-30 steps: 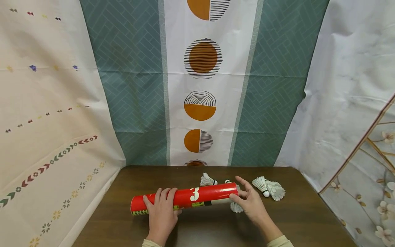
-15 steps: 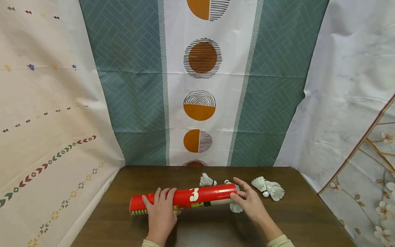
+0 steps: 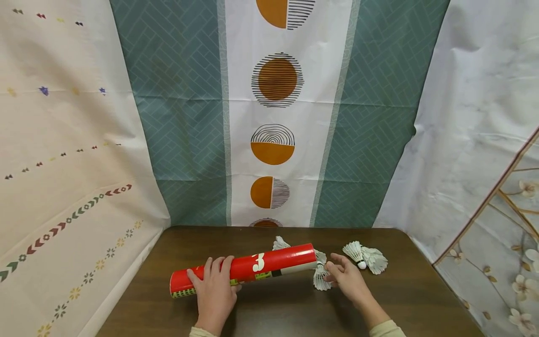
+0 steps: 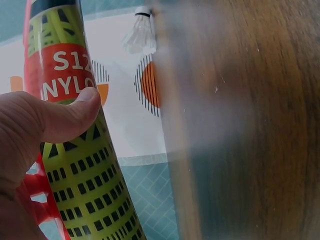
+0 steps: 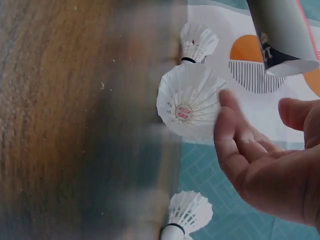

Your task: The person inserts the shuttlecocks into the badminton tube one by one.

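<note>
My left hand (image 3: 214,295) grips a long red shuttlecock tube (image 3: 278,259), thumb on its green printed side (image 4: 82,165) in the left wrist view. The tube slants above the table, its right end higher. Beyond that end, my right hand (image 3: 351,285) reaches toward a white feathered shuttlecock (image 3: 322,279). In the right wrist view its fingertips (image 5: 226,97) are at the skirt of that shuttlecock (image 5: 192,102), with the thumb (image 5: 292,112) held apart; contact is unclear. The tube's end (image 5: 285,37) hangs above this hand. Another shuttlecock (image 5: 200,40) lies just behind.
Partly hidden behind the tube lies a shuttlecock (image 3: 280,243). Two more shuttlecocks (image 3: 354,251) sit together at the right. The dark wooden table (image 3: 269,313) backs onto a hanging patterned cloth (image 3: 273,117), with fabric on both sides.
The tube has shifted left with my left hand, its right end rising. My right hand has come away from that end and lowered to the shuttlecock beside it.
</note>
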Demonstrator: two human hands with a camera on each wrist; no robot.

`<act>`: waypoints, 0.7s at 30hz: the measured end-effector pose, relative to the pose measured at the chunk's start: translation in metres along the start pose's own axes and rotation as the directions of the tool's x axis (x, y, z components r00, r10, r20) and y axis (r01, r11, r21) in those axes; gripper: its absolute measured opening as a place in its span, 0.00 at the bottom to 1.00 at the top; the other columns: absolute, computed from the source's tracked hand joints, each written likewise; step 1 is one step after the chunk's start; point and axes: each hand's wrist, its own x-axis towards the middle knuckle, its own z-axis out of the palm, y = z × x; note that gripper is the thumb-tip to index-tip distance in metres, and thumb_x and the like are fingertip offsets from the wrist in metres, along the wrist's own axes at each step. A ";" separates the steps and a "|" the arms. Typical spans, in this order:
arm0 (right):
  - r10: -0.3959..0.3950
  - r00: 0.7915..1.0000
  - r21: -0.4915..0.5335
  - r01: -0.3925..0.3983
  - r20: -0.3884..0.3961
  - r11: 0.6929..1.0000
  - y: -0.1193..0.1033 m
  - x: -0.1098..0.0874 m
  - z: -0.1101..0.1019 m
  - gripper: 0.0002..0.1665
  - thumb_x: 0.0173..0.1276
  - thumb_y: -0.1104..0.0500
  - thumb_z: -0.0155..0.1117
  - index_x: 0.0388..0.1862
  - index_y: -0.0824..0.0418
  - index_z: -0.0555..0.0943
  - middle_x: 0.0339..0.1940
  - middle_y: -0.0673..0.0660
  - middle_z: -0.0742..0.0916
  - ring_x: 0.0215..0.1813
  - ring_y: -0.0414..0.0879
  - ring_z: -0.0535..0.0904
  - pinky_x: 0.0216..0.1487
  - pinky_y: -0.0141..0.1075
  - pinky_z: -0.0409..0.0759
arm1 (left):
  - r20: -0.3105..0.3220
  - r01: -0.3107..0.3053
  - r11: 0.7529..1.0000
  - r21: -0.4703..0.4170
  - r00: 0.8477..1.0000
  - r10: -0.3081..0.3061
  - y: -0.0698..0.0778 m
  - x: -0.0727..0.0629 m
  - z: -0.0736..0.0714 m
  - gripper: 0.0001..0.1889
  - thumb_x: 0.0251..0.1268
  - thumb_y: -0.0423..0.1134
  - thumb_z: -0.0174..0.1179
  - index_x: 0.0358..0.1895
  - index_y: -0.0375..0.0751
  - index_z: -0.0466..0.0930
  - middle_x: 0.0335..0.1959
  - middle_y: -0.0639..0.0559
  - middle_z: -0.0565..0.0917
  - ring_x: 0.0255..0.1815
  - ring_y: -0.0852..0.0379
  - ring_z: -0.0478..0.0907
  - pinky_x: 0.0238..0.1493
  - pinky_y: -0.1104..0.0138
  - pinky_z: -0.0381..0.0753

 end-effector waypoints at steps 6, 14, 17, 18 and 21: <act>-0.083 0.992 -0.201 0.062 -0.095 0.978 0.003 0.002 -0.001 0.31 0.77 0.58 0.69 0.73 0.70 0.74 0.53 0.65 0.92 0.55 0.54 0.90 0.50 0.41 0.88 | 0.009 -0.012 1.000 0.010 1.000 0.012 0.001 0.000 0.001 0.46 0.36 0.44 0.90 0.67 0.48 0.78 0.65 0.38 0.83 0.72 0.30 0.72 0.72 0.15 0.42; -0.046 0.971 -0.027 0.041 -0.233 0.999 0.004 0.007 -0.020 0.36 0.67 0.70 0.75 0.72 0.67 0.74 0.43 0.59 0.90 0.38 0.32 0.84 0.39 0.24 0.83 | -0.003 -0.025 1.000 0.016 1.000 0.025 -0.002 0.000 0.001 0.45 0.37 0.44 0.90 0.66 0.48 0.79 0.63 0.39 0.84 0.71 0.30 0.73 0.71 0.14 0.43; -0.021 0.976 0.100 0.043 -0.216 0.994 -0.002 0.006 -0.024 0.41 0.67 0.71 0.75 0.77 0.63 0.70 0.45 0.56 0.86 0.40 0.31 0.85 0.40 0.25 0.85 | -0.009 -0.029 0.999 0.021 1.000 0.029 -0.004 -0.001 0.002 0.45 0.36 0.44 0.90 0.65 0.48 0.80 0.62 0.39 0.84 0.70 0.31 0.74 0.71 0.14 0.43; -0.022 0.978 0.123 0.049 -0.205 0.991 -0.004 0.006 -0.024 0.43 0.67 0.71 0.76 0.78 0.61 0.69 0.45 0.54 0.85 0.40 0.31 0.85 0.41 0.25 0.86 | -0.012 -0.030 0.999 0.024 0.999 0.030 -0.004 -0.001 0.002 0.45 0.36 0.44 0.90 0.65 0.48 0.80 0.62 0.39 0.84 0.70 0.31 0.74 0.71 0.14 0.44; -0.049 0.988 0.174 0.074 -0.148 0.982 -0.010 0.005 -0.021 0.46 0.66 0.72 0.76 0.80 0.58 0.67 0.47 0.54 0.84 0.42 0.33 0.87 0.43 0.27 0.87 | -0.013 -0.036 0.999 0.034 0.999 0.037 -0.002 0.000 0.003 0.45 0.35 0.44 0.90 0.65 0.48 0.80 0.62 0.39 0.84 0.70 0.31 0.74 0.71 0.14 0.44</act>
